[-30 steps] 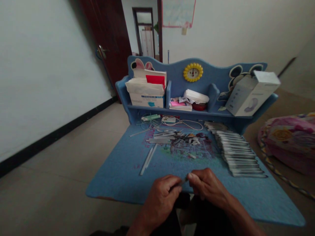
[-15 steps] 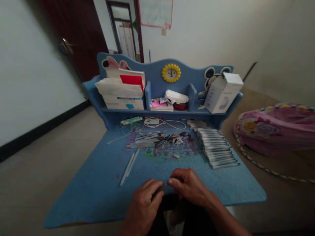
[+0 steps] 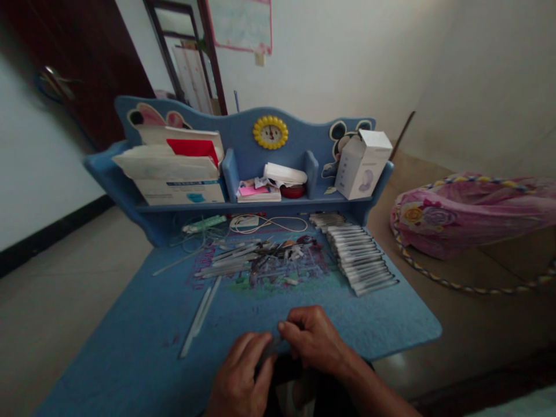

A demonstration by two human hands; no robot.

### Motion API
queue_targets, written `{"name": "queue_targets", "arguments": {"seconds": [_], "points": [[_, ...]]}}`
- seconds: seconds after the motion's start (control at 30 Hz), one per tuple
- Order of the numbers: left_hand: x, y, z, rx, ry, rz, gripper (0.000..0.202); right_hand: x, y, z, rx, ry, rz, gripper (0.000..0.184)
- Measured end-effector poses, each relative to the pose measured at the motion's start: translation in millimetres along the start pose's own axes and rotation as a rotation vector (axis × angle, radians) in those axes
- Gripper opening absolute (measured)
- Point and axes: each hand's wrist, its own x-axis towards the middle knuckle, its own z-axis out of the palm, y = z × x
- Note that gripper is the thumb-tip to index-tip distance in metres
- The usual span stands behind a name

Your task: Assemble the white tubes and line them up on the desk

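At the desk's [image 3: 130, 353] near edge, my left hand [image 3: 241, 376] and right hand [image 3: 315, 341] pinch one small dark part [image 3: 274, 343] between fingertips. Two white rods [image 3: 198, 317] lie left; one row of tubes [image 3: 360, 260] right.

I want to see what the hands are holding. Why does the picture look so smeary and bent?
Head view: the left hand and right hand are dim and blurred, so the small thing pinched between them cannot be made out. The blue desk looks stretched and tilted by the wide lens. The door at top left is smeared and dark.
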Motion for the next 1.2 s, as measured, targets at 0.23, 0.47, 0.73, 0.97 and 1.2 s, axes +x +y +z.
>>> {"name": "queue_targets", "arguments": {"seconds": [0.23,0.47,0.73,0.97,1.2], "points": [[1,-9,-13.1,-0.017,-0.274,-0.144,0.028,-2,-2,-19,0.071,0.053,0.004,0.034],[10,9,-18.3,-0.101,-0.326,-0.177,0.019,-3,13,-23,0.178,0.011,0.087,0.035],[12,27,-5.9,-0.035,-0.284,-0.143,0.015,-8,23,-29,0.232,0.039,0.202,0.037],[19,33,-4.6,-0.121,-0.357,-0.291,0.016,-10,31,-41,0.336,0.075,0.226,0.038],[23,31,-12.2,-0.255,-0.415,-0.458,0.021,-16,43,-56,0.394,0.151,0.220,0.039]]}}
